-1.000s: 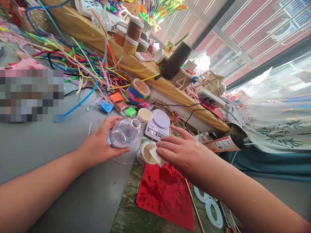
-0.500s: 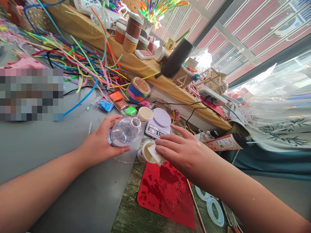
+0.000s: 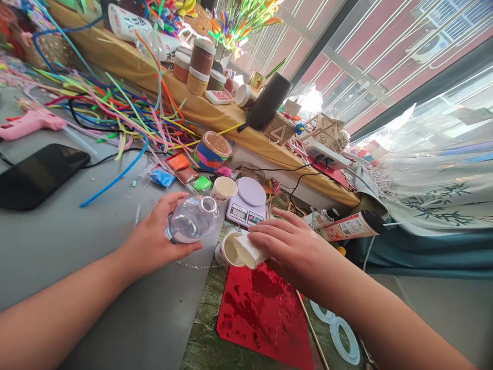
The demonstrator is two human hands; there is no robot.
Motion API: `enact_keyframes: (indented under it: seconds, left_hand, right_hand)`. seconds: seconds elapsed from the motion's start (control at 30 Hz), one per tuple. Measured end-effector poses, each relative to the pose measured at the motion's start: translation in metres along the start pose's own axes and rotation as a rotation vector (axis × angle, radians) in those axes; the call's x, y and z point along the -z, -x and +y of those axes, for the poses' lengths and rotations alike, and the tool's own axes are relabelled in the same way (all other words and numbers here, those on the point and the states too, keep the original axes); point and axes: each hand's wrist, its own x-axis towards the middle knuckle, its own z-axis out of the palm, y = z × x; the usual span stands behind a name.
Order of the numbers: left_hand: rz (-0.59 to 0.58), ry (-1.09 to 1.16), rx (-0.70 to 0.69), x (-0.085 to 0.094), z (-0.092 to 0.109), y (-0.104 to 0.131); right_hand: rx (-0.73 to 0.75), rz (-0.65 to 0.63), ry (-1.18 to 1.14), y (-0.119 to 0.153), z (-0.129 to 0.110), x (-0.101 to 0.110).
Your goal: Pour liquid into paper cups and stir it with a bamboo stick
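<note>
In my left hand (image 3: 152, 239) is a clear bottle (image 3: 188, 221) with no cap on its neck, its mouth tilted up to the right. My fingers and thumb wrap round its lower end. My right hand (image 3: 290, 244) is closed on a white piece that looks like folded paper or card (image 3: 250, 252). That piece sits against the rim of an uncovered paper cup (image 3: 223, 250), covering part of its opening. A second paper cup (image 3: 224, 189) stands behind, beside a lilac kitchen scale (image 3: 246, 208). My right thumb is hidden.
A stained red sheet (image 3: 265, 318), a thin stick (image 3: 313, 329) and pale ring moulds (image 3: 344, 341) lie near my right forearm. Clay packets (image 3: 188, 174), pipe cleaners (image 3: 127, 108), a phone (image 3: 42, 174) and a pink glue gun (image 3: 34, 123) are at the left. Jars (image 3: 200, 61) line the ledge.
The view has shifted slightly. The white piece at the paper cup shows more of itself under my right fingers. My left hand keeps its hold on the bottle.
</note>
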Motion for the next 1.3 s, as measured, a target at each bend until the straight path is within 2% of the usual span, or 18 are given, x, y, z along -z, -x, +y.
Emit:
enact_keyframes:
  seconds: [0.17,0.27,0.47,0.6,0.7,0.73,0.8,0.87,0.97,1.17,1.3]
  left_hand:
    - [-0.043,0.040,0.046,0.002,-0.001,0.001]
    - [-0.033,0.007,0.029,0.003,0.000,0.000]
    - [-0.014,-0.092,0.048,0.007,0.011,0.000]
    - [-0.009,-0.179,0.025,0.014,0.007,-0.005]
    - [-0.020,-0.273,-0.024,0.020,-0.003,-0.010]
    - [-0.084,-0.311,-0.040,0.022,-0.006,-0.011]
    - [-0.006,-0.397,-0.040,0.024,-0.010,-0.012]
    - [0.011,-0.415,0.032,0.025,-0.010,-0.012]
    - [-0.025,-0.444,0.138,0.026,-0.005,-0.013]
    - [-0.005,-0.482,0.010,0.026,0.004,-0.015]
    - [0.005,-0.479,0.017,0.025,0.000,-0.016]
  right_hand:
    - [-0.256,0.257,-0.150,0.030,-0.002,-0.029]
    - [-0.344,0.344,-0.195,0.041,-0.006,-0.044]
    - [-0.264,0.440,-0.153,0.038,-0.020,-0.049]
    - [-0.257,0.490,-0.147,0.036,-0.027,-0.053]
    - [-0.290,0.505,-0.187,0.039,-0.030,-0.058]
    - [-0.300,0.508,-0.200,0.039,-0.031,-0.060]
    - [-0.319,0.498,-0.220,0.039,-0.033,-0.061]
    - [-0.339,0.469,-0.226,0.038,-0.034,-0.061]
    - [-0.356,0.398,-0.187,0.034,-0.033,-0.061]
    - [-0.332,0.272,-0.037,0.029,-0.026,-0.059]
    - [-0.312,0.259,0.002,0.030,-0.020,-0.052]
